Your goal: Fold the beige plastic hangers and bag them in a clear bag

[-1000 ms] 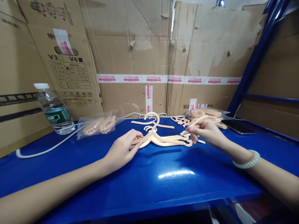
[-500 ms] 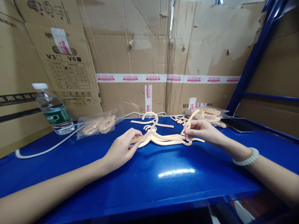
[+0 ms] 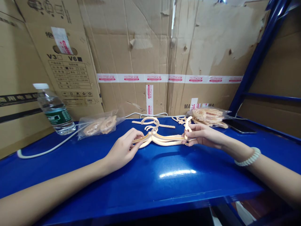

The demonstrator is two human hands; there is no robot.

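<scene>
A small stack of cream plastic hangers (image 3: 162, 139) lies on the blue shelf top (image 3: 150, 182), hooks pointing to the back. My left hand (image 3: 123, 149) pinches the stack's left end. My right hand (image 3: 202, 135) grips the right end and also holds a thin curved cream piece (image 3: 187, 124) upright between its fingers. A white bead bracelet (image 3: 247, 157) is on my right wrist. One more hanger (image 3: 154, 123) lies flat just behind the stack.
A water bottle (image 3: 54, 110) stands at the left. A clear bag of cream parts (image 3: 100, 125) lies left of centre, another bag (image 3: 208, 115) at the back right beside a dark phone (image 3: 238, 126). A white cable (image 3: 47, 150) runs along the left. Cardboard boxes (image 3: 141, 56) wall the back.
My right hand slid from above the stack down to its right end, and the curved piece it holds swung from slanting right to upright. The left hand stayed put.
</scene>
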